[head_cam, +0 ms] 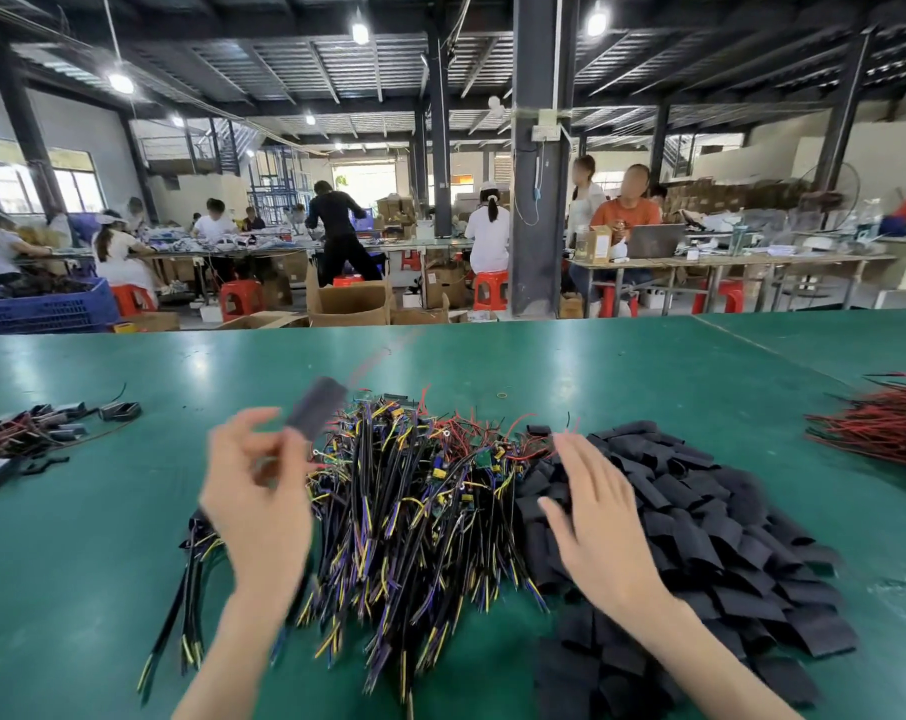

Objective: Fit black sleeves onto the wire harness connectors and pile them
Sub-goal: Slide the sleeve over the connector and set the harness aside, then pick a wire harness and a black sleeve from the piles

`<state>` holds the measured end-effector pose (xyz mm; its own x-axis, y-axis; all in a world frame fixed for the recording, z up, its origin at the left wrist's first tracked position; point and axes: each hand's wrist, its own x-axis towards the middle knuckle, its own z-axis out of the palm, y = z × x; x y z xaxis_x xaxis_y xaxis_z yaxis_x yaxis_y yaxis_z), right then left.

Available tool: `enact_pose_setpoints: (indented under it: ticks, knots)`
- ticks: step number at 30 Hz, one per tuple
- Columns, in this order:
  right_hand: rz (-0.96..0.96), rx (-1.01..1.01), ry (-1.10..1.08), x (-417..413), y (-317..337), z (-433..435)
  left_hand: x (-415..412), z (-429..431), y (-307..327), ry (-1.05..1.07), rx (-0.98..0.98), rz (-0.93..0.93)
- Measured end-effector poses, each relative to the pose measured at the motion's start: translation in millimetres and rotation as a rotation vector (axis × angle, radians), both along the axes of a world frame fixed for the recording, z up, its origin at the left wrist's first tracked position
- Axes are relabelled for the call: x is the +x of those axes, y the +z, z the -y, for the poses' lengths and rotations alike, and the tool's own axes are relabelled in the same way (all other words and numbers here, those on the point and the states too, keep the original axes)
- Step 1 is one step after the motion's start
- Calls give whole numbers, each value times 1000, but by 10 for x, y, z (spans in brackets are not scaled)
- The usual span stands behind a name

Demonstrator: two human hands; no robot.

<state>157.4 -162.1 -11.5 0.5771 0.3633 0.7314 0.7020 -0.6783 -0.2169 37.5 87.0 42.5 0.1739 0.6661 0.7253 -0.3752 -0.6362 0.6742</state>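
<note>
From the head camera: pinched a black sleeve (316, 407) by its lower end in the blurred left hand (258, 491), raised just left of the harness heap (414, 501) mid-bench (596, 366). Spread the right hand (591, 517) wide, fingers straight, holding nothing, over the loose sleeve pile (700, 537) on the right. Judged the sleeves light, soft, flattened, probably limp; best gripped near one open end, squeezed to gape. Had sleeved pieces (25, 439) lying far left.

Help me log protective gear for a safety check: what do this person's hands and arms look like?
The left hand and right hand are bare: no gloves, rings or watch show. Both forearms are uncovered, with no cuff in view. The left hand is motion-blurred, so small details could be missed.
</note>
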Motion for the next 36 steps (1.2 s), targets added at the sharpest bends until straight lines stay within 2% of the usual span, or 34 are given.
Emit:
enact_pose_setpoints:
  ticks: [2,4,8,11,13,15,16,18,19,20,21,23,25,29,36]
  knots:
    - [-58,-20,-178,132,-62,75,-6,-400,-61,188,-65,-136]
    - [-110,-57,-306,221,-120,131,-23,-702,-227,332,-137,-420]
    - [-264,-282,-453,293,-228,190,-96,-920,-567,331,-344,-955]
    - [-310,-333,-470,341,-281,198,-97,-864,-558,278,-347,-1186]
    - [-323,-336,-460,349,-270,199,-46,-807,-485,356,-305,-1332]
    - [-321,-339,-460,354,-257,206,17,-700,-367,439,-196,-1330]
    - [-321,-344,-463,350,-251,211,50,-603,-303,430,-104,-1227]
    - [-327,-352,-460,349,-256,214,144,-278,-188,309,132,-879]
    - [-330,-358,-455,348,-259,210,201,-66,-148,241,258,-768]
    - [-328,-369,-451,346,-257,206,270,142,-134,182,381,-752]
    - [-326,-379,-448,342,-254,200,347,338,-152,129,493,-828]
    - [-332,-382,-439,330,-247,203,491,593,-304,57,643,-1106]
    - [-340,-375,-435,324,-253,212,579,653,-520,92,731,-1265]
    - [-346,-374,-430,341,-285,194,613,614,-743,276,849,-1297]
    - [-343,-388,-416,361,-313,187,720,585,-710,269,820,-1292]
